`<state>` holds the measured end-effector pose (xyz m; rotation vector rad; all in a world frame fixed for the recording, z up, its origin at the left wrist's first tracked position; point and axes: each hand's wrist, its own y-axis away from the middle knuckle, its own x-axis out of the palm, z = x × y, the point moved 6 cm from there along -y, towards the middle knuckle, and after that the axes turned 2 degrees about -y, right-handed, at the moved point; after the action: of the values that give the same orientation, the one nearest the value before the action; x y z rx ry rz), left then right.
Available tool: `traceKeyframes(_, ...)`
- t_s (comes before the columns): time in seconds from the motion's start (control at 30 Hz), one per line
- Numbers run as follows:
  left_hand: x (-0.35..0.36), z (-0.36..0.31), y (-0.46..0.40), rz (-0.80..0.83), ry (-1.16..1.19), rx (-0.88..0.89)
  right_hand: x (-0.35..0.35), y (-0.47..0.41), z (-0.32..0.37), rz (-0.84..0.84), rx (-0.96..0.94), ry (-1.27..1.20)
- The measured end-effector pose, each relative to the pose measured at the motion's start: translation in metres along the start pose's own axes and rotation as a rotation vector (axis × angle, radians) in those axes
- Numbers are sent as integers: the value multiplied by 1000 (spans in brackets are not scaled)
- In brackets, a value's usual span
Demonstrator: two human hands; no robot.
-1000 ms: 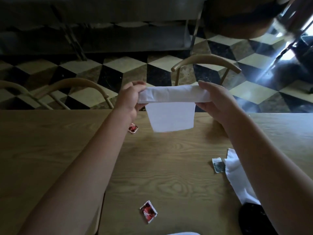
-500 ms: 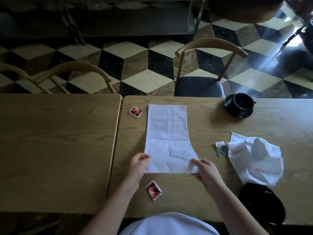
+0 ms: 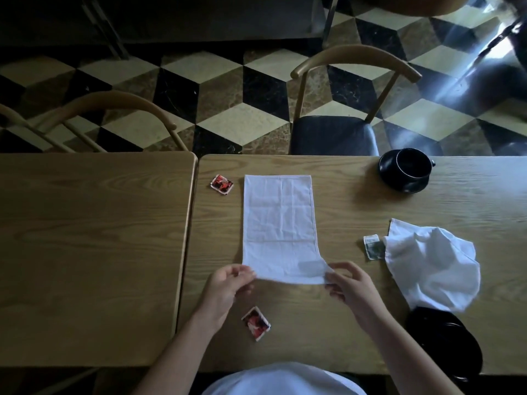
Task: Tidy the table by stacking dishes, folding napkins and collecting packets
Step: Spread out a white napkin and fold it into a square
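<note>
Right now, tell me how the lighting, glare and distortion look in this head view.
Head view: dim overall, with the folded napkin the brightest thing; streaky glare washes the floor at top right; wide-angle bending curves the table edge; the black cup and black dish sink into shadow; both hands look slightly soft.
</note>
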<state>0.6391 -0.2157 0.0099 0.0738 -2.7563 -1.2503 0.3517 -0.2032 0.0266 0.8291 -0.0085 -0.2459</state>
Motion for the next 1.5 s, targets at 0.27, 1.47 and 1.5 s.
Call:
traceKeyframes(0.27,14,-126,-75,-149,-265,327,20,-71,113,88,-145,-8)
traceKeyframes(1.47,79,-41,-147,-85,-887,294,128,-143,37,247,-244,582)
traceKeyframes(1.5,77,-37,-146,-100,-886,276,127,-143,32,252,-223,587)
